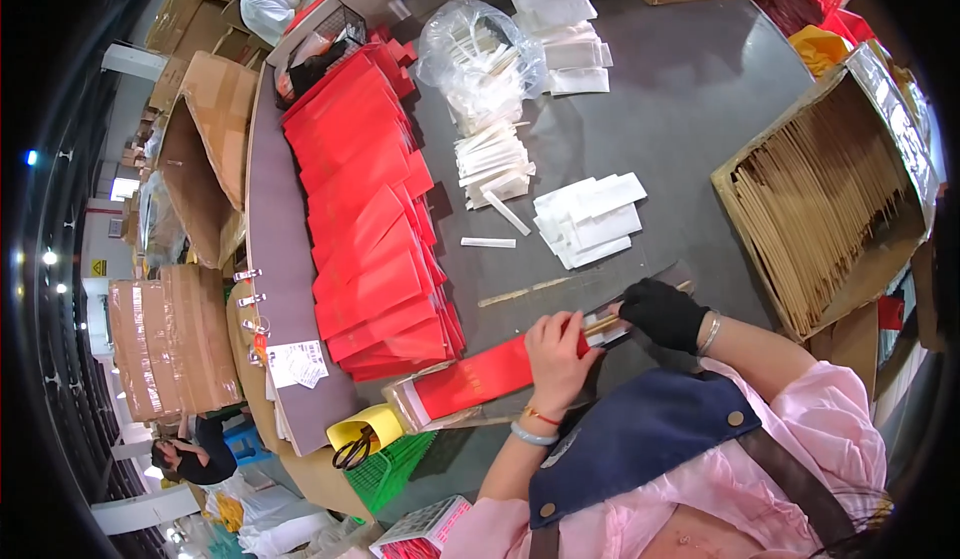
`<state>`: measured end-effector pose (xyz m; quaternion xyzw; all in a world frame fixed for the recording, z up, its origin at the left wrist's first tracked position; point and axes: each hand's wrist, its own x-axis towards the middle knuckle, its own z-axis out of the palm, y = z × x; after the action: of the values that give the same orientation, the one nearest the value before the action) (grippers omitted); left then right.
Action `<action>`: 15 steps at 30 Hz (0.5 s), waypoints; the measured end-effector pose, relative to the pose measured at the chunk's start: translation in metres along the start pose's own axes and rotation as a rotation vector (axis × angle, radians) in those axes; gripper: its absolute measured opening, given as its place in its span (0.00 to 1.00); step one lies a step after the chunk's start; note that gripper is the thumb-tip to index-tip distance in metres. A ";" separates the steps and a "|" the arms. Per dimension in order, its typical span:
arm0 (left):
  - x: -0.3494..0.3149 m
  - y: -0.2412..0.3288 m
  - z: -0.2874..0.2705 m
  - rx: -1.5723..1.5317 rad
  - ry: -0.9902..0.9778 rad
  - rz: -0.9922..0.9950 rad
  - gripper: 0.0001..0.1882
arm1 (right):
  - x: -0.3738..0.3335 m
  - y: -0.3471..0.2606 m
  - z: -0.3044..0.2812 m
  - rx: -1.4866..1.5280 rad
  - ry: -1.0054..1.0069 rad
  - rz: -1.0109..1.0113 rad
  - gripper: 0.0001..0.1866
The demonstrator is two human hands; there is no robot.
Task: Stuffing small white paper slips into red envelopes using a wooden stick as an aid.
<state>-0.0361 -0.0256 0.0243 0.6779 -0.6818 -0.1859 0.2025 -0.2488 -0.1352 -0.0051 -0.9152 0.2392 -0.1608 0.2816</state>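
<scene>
A red paper envelope (480, 377) lies slantwise at the table's near edge. My bare left hand (558, 359), with a bracelet and a red cord at the wrist, grips its right end, fingertips curled over the edge. My right hand (664, 315), in a black glove, is closed around slim tan sticks (606, 329) with a white strip beside them. These sticks meet the envelope's open end; how far they reach inside is hidden. Just beyond my hands are a stack of white paper packets (590, 221) and a loose white strip (488, 243).
Overlapping red envelopes (375, 229) fill the left side. A clear bag (480, 54) spills white strips, with more white packets (570, 44) beside it. A carton of tan sticks (820, 194) stands right. Scissors (352, 449) sit in a yellow holder (370, 424). Another person (270, 4) is beyond the partition.
</scene>
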 end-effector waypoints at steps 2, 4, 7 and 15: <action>0.001 0.000 -0.006 0.003 0.025 -0.015 0.37 | 0.003 0.012 0.002 -0.011 0.088 -0.012 0.08; 0.001 -0.002 -0.007 0.004 0.046 -0.039 0.38 | -0.013 0.032 -0.016 -0.137 0.144 0.177 0.07; 0.007 -0.004 0.001 0.038 0.037 0.040 0.40 | -0.002 0.008 0.011 0.506 0.274 0.528 0.05; 0.016 0.000 -0.014 -0.057 -0.107 0.098 0.32 | 0.033 -0.040 -0.027 -0.135 -0.007 0.165 0.35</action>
<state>-0.0280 -0.0414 0.0368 0.6266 -0.7186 -0.2311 0.1939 -0.2192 -0.1351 0.0456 -0.9098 0.3233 -0.1174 0.2322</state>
